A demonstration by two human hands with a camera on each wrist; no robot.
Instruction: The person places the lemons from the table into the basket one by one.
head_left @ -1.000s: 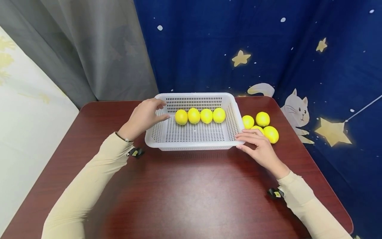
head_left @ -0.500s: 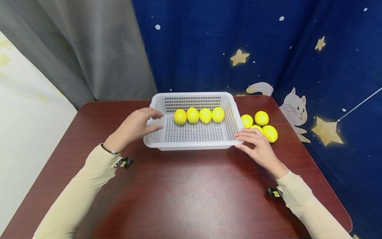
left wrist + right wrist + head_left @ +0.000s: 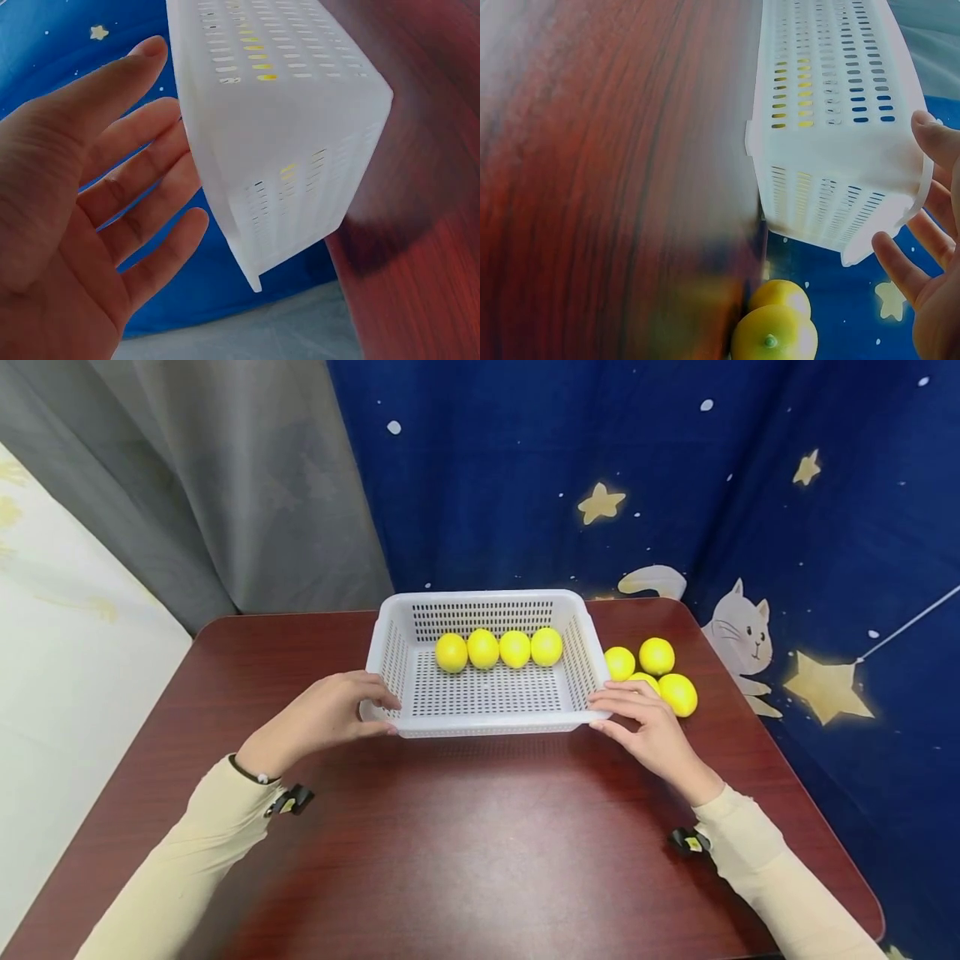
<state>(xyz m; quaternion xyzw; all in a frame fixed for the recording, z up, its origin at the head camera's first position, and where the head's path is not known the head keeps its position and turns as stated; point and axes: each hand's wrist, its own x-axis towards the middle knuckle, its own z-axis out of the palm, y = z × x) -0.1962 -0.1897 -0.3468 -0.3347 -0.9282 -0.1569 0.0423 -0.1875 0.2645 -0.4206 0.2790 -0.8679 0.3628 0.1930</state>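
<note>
A white perforated plastic basket (image 3: pixel 480 722) stands near the back of the table. Several yellow lemons (image 3: pixel 483 648) sit in a row inside it. At the basket's front-left corner is my left hand (image 3: pixel 330 714). Its fingers reach over the rim and its thumb is at the front; in the left wrist view the thumb tip is slightly apart from the rim. My right hand (image 3: pixel 648 731) holds the front-right corner, thumb on the outer side in the right wrist view, fingers (image 3: pixel 934 240) partly hidden behind the rim.
More lemons (image 3: pixel 678 695) lie in a cluster on the table just right of the basket, one partly hidden by my right hand. The dark red table (image 3: pixel 480 843) ends at a blue curtain (image 3: pixel 480 477) and a grey curtain (image 3: pixel 277 485).
My left hand has moved from the basket's left side down toward me to its front-left corner. The right hand stays at its corner. Basket and lemons keep their places.
</note>
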